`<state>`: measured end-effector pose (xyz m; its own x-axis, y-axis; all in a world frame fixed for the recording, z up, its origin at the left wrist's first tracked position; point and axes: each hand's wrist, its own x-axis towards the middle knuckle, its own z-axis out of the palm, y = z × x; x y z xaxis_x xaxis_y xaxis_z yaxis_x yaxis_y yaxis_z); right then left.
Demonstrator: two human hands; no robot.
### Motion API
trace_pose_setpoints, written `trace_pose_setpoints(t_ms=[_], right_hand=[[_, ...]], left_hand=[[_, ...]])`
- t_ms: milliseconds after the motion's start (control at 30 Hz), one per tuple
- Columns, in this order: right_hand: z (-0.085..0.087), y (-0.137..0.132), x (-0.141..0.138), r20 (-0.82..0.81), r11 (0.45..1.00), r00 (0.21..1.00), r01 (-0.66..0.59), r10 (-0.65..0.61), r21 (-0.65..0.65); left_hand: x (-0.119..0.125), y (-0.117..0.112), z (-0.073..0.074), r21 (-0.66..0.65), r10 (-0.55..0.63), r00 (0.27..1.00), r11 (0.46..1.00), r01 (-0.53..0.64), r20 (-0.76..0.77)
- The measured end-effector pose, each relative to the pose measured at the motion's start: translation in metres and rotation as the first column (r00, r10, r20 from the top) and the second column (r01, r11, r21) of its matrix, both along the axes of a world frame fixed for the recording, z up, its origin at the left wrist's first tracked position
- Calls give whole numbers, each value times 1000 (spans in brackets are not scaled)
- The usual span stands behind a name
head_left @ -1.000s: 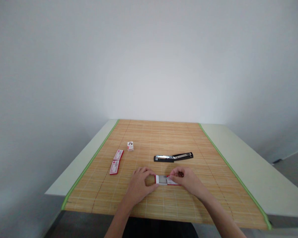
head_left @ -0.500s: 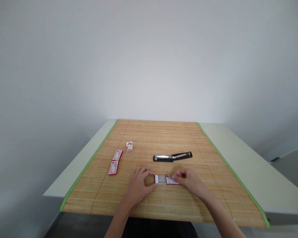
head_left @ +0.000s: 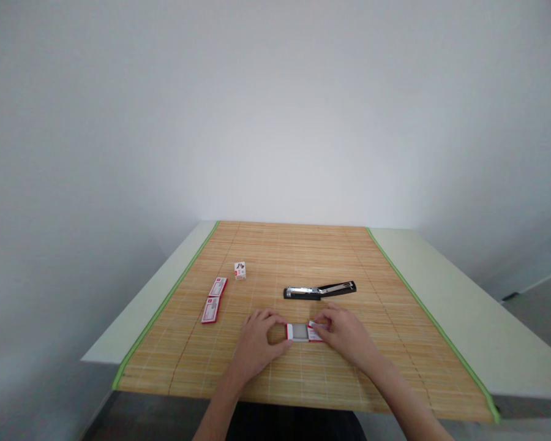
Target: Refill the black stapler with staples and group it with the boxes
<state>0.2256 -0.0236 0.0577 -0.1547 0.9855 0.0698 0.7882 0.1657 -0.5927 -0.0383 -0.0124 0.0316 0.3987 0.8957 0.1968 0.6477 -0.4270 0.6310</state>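
Note:
A small red-and-white staple box [head_left: 299,331] lies partly slid open on the mat, its grey inner tray showing between the white left end and the printed sleeve. My left hand [head_left: 258,340] holds its left end between thumb and forefinger. Over the right part, my right hand [head_left: 344,334] has its thumb and fingers closed at the printed sleeve, covering much of it. Whether a small piece is also pinched there is hidden. Beyond the hands lies a black stapler [head_left: 319,291], opened out flat with its metal channel exposed.
Two red-and-white boxes [head_left: 214,300] lie end to end at the left. Behind them stands a small white cube-shaped box [head_left: 240,271]. A bamboo mat [head_left: 275,251] with green edging covers the middle of the white table [head_left: 441,288], which meets a wall.
My right hand has shifted slightly left and away from me, covering more of the sleeve. A small grey piece seen at its fingertips is now out of sight. My left hand stays put.

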Motion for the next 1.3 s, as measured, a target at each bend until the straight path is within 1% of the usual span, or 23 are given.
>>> trace_pose_setpoints(t_ms=[67,133,300,400,533,700,767,867,933,1033,1133,1233,1300], right_hand=[[2,-2,-3,19,1000,1000,-15,15,24],[1,-4,-4,-5,998,999,-47,47,31],[-7,-8,0,-173,994,979,-111,107,-10],[-13,-7,2,-226,988,965,-147,132,-51],[-14,-6,5,-232,987,964,-149,130,-64],[-6,-4,22,-157,991,979,-135,130,-22],[-4,-5,30,-123,988,982,-152,146,-35],[-6,-9,37,-148,982,976,-170,158,-77],[-9,-11,34,-179,983,973,-165,149,-81],[-13,-13,23,-189,985,972,-153,137,-74],[-16,-11,12,-189,985,970,-165,152,-52],[-15,-10,6,-165,986,974,-164,157,-35],[-11,-11,4,-144,987,977,-161,156,-28]], left_hand=[[0,0,0,4,-2,1000,1000,2,2],[0,0,-1,9,2,1000,1000,-2,5],[1,1,-1,11,3,1000,1000,-3,6],[1,1,-2,7,9,1000,1000,-9,11],[0,1,-2,-2,7,1000,1000,-7,12],[-1,1,-2,-10,11,1000,1000,-11,18],[-1,1,-2,-10,12,1000,1000,-12,22],[1,2,-3,-22,14,1000,1000,-14,12],[5,4,-3,-34,12,1000,999,-12,-1],[12,6,-3,-46,-5,1000,999,4,-19],[17,8,-4,-56,-22,1000,998,21,-20],[19,8,-3,-63,-23,1000,998,22,-12],[19,8,-2,-59,-22,1000,998,21,-13]])
